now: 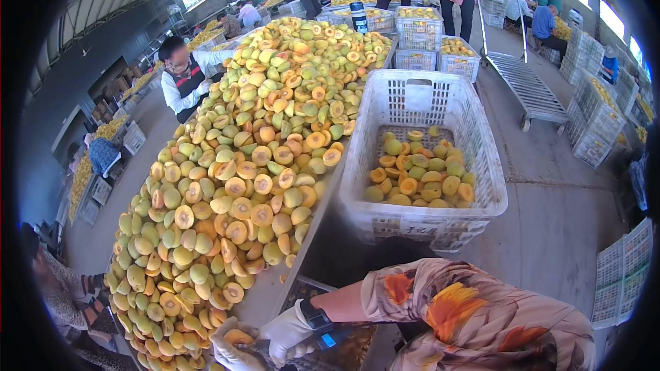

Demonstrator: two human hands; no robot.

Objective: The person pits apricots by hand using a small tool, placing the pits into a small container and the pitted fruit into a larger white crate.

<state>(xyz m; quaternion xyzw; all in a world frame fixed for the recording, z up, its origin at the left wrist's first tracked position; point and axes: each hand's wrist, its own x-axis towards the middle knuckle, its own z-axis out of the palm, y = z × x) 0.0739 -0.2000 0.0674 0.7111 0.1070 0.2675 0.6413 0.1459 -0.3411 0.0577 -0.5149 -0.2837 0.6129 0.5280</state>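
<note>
At the bottom edge of the view, my left hand (232, 354) in a white glove holds a halved yellow peach (238, 337), its cut orange face up. Close beside it, my right hand (286, 334), also gloved, has its fingers curled down; whether a tool is in it is hidden. A black watch (315, 317) sits on my right wrist. Both hands are at the near end of a metal table (268, 291) heaped with halved peaches (247, 175), many showing pits or pit hollows. Below my right forearm lies a surface strewn with brown-orange bits (350, 348).
A white plastic crate (423, 94), partly filled with peach halves (425, 175), stands right of the table. Across the heap sits a co-worker (188, 77); another person (67, 288) is at left. Behind are filled crates (418, 31), a black bottle (358, 18) and a metal trolley (528, 80).
</note>
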